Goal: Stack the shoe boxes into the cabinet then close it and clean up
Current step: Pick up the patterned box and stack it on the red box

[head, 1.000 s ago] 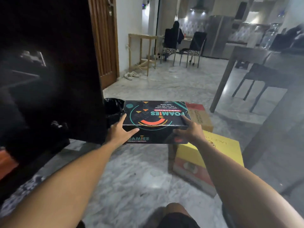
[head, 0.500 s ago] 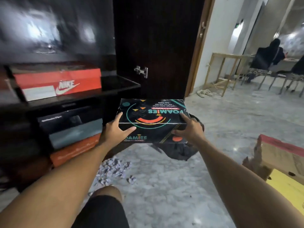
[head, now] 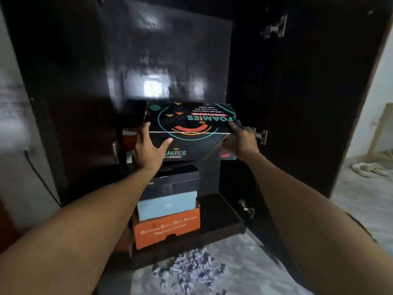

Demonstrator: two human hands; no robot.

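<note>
Both hands, left hand point(head: 146, 149) and right hand point(head: 241, 143), grasp the black printed cardboard shoe box point(head: 191, 128) before the dark cabinet point(head: 297, 92); next it probably must slide far onto the upper shelf.

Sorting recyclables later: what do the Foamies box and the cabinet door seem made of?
Foamies box: looks like printed cardboard with a slight sheen; creased lid edges show pale board. Cabinet door: probably dark glossy laminate or lacquered wood, judging by faint reflections and its metal hinges; the core is hidden.

Black shoe box point(head: 191, 122) with teal-orange arcs; orange box point(head: 168, 231) below.
</note>
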